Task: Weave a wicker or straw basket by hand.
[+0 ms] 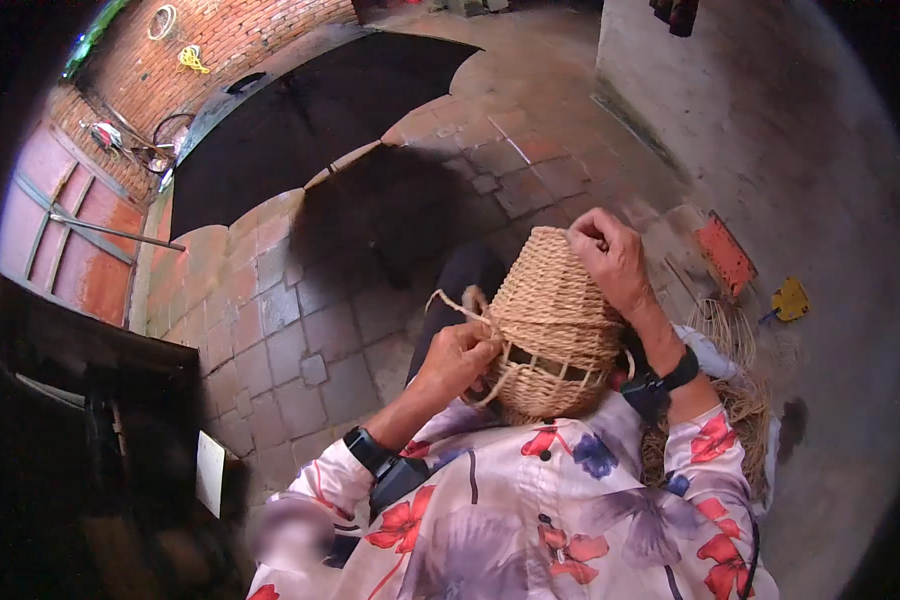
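Observation:
A tan woven straw basket (550, 290) rests tilted on my lap, its narrower end pointing away from me. Round its lower part runs an open gap where bare upright ribs show over a dark inside. At the left side of this gap, my left hand (460, 357) is closed in a pinch on a straw cord, and a loose end (444, 299) of cord sticks out above the fingers. My right hand (613, 262) is raised at the basket's far right, fingers curled together; what they hold, if anything, is hidden.
A bundle of loose straw strands (725, 335) lies on the floor to my right, near a red block-shaped object (725, 254) and a small yellow item (790, 299). A large black umbrella (300, 120) stands open on the paving ahead. A dark piece of furniture (100, 350) is at left.

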`<action>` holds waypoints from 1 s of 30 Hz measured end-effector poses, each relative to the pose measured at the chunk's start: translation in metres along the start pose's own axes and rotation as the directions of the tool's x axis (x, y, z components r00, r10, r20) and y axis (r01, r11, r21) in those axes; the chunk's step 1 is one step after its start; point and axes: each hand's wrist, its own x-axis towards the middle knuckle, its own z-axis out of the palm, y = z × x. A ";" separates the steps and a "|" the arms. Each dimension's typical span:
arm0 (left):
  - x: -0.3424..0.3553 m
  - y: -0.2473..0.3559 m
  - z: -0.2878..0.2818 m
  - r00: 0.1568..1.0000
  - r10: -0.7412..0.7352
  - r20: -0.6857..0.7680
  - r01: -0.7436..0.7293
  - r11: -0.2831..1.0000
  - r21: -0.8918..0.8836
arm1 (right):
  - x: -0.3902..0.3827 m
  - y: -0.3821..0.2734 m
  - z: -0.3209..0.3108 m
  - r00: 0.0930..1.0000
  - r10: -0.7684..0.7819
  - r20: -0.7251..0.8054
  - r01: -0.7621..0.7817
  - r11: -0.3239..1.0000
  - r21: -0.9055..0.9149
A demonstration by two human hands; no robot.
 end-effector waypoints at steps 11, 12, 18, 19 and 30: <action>-0.011 -0.004 0.010 0.991 -0.064 0.117 0.107 0.910 -0.401 | 0.005 0.010 0.030 0.994 -0.063 0.086 0.086 0.948 -0.308; -0.009 -0.003 0.009 0.993 -0.066 0.103 0.098 0.931 -0.352 | 0.006 0.009 0.029 0.994 -0.078 0.083 0.100 0.945 -0.313; -0.007 -0.018 -0.004 0.978 0.011 0.209 0.107 0.833 -0.542 | 0.004 0.011 0.029 0.989 -0.130 0.067 0.144 0.945 -0.294; -0.006 -0.017 -0.010 0.969 0.024 0.248 0.112 0.848 -0.518 | 0.003 0.012 0.029 0.990 -0.127 0.067 0.141 0.946 -0.293; -0.009 0.001 0.001 0.997 -0.044 0.068 0.057 0.978 -0.199 | 0.001 0.012 0.026 0.994 -0.080 0.073 0.099 0.942 -0.319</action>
